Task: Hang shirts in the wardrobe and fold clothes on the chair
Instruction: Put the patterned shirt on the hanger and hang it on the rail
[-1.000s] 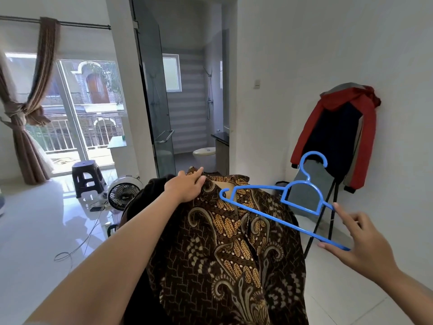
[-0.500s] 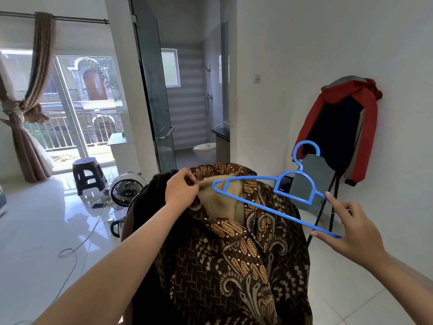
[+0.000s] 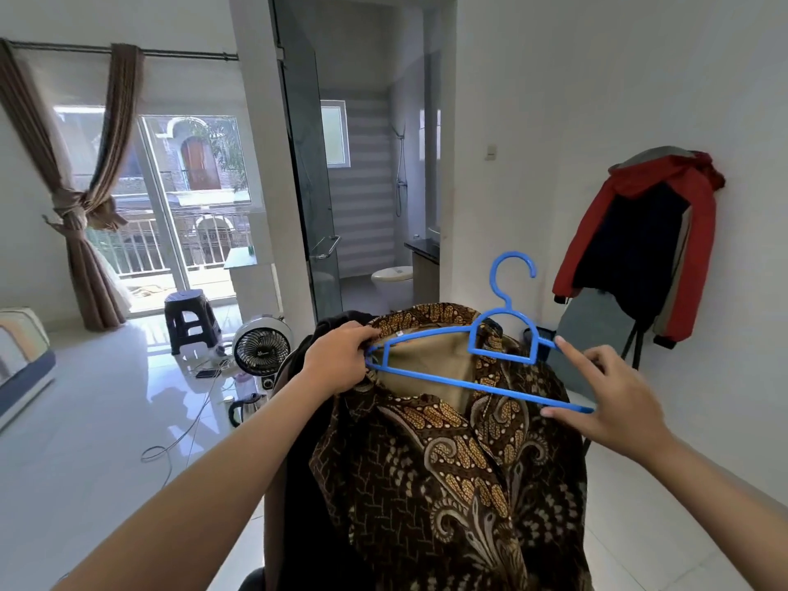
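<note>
Before white walls, both hands [image 3: 337,362] [image 3: 614,403] grip hanger [image 3: 464,356] at collar [image 3: 426,317].

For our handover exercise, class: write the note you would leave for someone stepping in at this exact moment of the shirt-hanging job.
Left hand: grips the collar of the brown patterned batik shirt together with the left tip of the blue plastic hanger.
Right hand: pinches the hanger's right end.
The shirt is draped over a chair back on top of a dark garment; the hanger lies across the open collar.
Done: hanger brought to the collar.
Left: seat both shoulders on the hanger, hang the shirt in the wardrobe, fold the rest.
</note>
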The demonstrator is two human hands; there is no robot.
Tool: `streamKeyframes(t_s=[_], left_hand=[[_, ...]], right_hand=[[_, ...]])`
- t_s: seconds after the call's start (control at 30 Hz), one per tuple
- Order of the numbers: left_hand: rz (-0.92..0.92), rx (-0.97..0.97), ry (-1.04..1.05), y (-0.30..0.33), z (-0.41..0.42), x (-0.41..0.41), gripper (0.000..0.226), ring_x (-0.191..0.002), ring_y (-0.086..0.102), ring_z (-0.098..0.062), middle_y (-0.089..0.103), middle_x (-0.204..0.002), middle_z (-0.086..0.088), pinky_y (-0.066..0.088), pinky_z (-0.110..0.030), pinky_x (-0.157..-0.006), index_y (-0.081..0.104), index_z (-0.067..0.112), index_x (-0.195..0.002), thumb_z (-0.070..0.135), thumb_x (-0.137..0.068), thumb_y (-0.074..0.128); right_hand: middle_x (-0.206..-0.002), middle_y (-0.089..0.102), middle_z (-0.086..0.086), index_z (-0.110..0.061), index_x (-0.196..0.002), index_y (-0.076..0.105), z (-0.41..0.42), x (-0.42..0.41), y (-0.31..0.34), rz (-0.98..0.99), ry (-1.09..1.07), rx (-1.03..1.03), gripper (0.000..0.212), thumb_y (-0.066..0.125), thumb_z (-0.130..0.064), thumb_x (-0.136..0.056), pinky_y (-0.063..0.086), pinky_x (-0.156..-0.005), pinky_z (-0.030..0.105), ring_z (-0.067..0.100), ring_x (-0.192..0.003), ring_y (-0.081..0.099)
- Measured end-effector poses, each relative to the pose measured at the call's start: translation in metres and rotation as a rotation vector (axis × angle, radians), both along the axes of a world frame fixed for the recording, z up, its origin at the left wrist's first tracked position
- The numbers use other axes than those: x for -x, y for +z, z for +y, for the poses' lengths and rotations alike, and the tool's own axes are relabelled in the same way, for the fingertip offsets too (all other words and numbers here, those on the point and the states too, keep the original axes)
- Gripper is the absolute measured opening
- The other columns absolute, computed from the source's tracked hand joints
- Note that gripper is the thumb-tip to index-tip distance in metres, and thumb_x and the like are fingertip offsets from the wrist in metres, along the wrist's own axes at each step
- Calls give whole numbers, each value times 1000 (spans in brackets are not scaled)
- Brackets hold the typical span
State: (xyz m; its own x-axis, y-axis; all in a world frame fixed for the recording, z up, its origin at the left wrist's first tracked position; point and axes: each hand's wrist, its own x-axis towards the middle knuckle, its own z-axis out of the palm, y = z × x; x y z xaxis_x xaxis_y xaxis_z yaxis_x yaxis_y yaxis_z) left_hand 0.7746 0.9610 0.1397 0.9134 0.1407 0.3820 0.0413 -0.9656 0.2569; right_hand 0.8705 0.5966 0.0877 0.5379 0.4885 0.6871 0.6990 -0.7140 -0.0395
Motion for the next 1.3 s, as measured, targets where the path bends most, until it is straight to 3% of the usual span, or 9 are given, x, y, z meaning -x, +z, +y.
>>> streamKeyframes(t_s=[0.2,0.37,0.53,0.63,0.93,1.03,1.17,1.23,1.3], left_hand=[[-147,220,-241,21,-26,23,42,-113,54,-10,60,-120,3,38,-20,-99,59,16,-125,1,-87,51],[-127,316,-318,34,-60,41,42,-85,56,3,58,-119,10,42,-7,-79,57,20,-128,4,-89,54],[-189,362,-347,46,-84,58,42,-90,58,5,60,-118,10,46,-12,-80,56,20,-128,3,-89,55],[-228,377,-351,55,-95,72,41,-61,52,15,61,-115,4,40,-3,-60,56,15,-128,1,-89,55],[-305,370,-403,111,-117,110,40,-42,37,-2,61,-101,14,32,-9,-47,56,21,-128,6,-91,57],[-266,337,-410,128,-118,127,40,-38,40,1,60,-101,20,32,-6,-46,53,21,-130,9,-92,56],[-255,171,-361,139,-112,142,43,-47,48,-2,60,-72,25,36,-8,-54,51,29,-132,11,-93,54],[-370,-50,-268,142,-109,145,43,-61,42,-3,44,-61,28,37,-21,-66,55,32,-129,14,-90,59],[-455,-182,-229,143,-106,146,41,-80,44,-8,44,-75,34,38,-35,-79,58,35,-125,21,-86,60]], right_hand=[[-92,47,2,-19,-143,42,10,12,19,-91,56,6,92,49,-77,-72,32,-57,23,12,-75,42],[-93,50,4,-18,-143,43,16,28,26,-174,112,31,91,54,-75,-73,43,-52,28,16,-73,49],[-93,51,3,-16,-142,44,15,44,31,-170,148,-26,90,55,-75,-75,41,-52,26,13,-72,46],[-93,50,4,-17,-143,42,13,51,31,-159,171,-75,92,57,-75,-73,42,-53,26,13,-74,45],[-95,49,2,-17,-144,40,38,82,49,-180,267,-219,93,68,-68,-71,33,-59,17,5,-75,35],[-95,49,2,-16,-142,43,43,88,58,-194,270,-259,91,68,-67,-71,31,-61,15,4,-74,36],[-94,49,3,-15,-141,46,46,95,71,-237,247,-266,91,67,-67,-70,29,-58,15,5,-74,34],[-95,48,3,-16,-142,45,48,97,75,-248,247,-252,91,66,-69,-70,31,-56,17,4,-75,33],[-96,48,3,-17,-142,44,50,100,78,-262,259,-248,91,65,-70,-70,32,-55,17,4,-77,33]])
